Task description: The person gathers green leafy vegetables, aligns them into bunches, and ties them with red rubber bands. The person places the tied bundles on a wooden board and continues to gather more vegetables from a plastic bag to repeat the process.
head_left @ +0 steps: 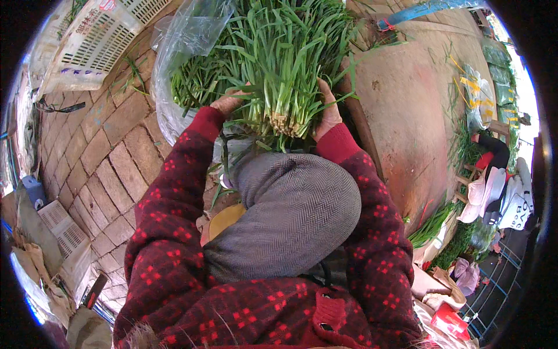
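Note:
A thick bunch of leafy green stalks, probably Chinese chives [283, 96], lies in front of my knees, its pale cut ends towards me. My left hand [231, 102] is against the bunch's left side, its fingers partly hidden under leaves. On the right side my right hand [328, 109] cups the same bunch, thumb up along the leaves. More greens [196, 80] lie to the left in a clear plastic bag [168, 109], and further leaves spread behind the bunch.
A wooden board or tabletop [401, 118] stands close on the right. White plastic crates [98, 46] are at the upper left on brick paving [115, 161]. Loose greens [431, 224] lie at the right, near another person [495, 152] in dark sleeves. A blue roll [418, 15] is at the top.

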The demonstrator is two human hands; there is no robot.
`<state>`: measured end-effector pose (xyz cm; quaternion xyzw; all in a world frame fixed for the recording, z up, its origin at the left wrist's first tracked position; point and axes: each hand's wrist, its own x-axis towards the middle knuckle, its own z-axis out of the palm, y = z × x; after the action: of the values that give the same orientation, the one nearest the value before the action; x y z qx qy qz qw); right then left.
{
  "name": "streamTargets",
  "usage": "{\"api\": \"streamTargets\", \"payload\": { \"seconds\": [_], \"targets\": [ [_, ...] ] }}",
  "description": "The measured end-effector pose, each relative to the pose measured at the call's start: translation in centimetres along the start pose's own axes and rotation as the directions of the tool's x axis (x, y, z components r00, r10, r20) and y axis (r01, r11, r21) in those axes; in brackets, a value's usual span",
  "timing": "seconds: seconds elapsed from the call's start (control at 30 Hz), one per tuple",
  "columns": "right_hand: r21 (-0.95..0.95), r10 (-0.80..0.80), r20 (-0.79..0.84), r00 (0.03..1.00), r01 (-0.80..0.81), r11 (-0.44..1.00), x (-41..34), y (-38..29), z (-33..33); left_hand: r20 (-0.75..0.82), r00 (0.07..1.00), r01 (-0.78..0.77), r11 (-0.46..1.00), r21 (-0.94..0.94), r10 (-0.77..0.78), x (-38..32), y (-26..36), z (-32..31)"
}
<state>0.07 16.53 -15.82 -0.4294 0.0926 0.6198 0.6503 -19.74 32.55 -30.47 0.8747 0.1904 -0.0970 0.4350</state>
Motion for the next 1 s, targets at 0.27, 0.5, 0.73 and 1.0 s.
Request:
{"api": "streamTargets", "payload": {
  "seconds": [0.27,0.5,0.73,1.0],
  "targets": [
    [0.035,-0.032,0.025,0.999,0.031,0.999,-0.5,-0.2,1.4,-0.038,0.926,0.1,0.341,-0.935,-0.376,-1.5,6.2,0.2],
    [-0.109,0.005,0.078,0.997,0.003,0.994,-0.7,-2.0,3.6,0.12,0.954,0.006,-0.384,-0.923,-0.273,-2.5,9.7,-1.5],
    [-0.634,-0.187,0.287,0.939,0.333,0.698,-0.3,-2.9,2.5,-0.09,0.949,-0.159,-0.213,-0.964,-0.301,-3.8,12.4,-4.6],
    [-0.362,-0.239,0.44,0.866,0.414,0.835,-9.7,-6.4,13.8,-0.563,0.713,-0.483,0.289,-0.826,-0.418,-6.8,16.6,-12.5]
  ]
}}
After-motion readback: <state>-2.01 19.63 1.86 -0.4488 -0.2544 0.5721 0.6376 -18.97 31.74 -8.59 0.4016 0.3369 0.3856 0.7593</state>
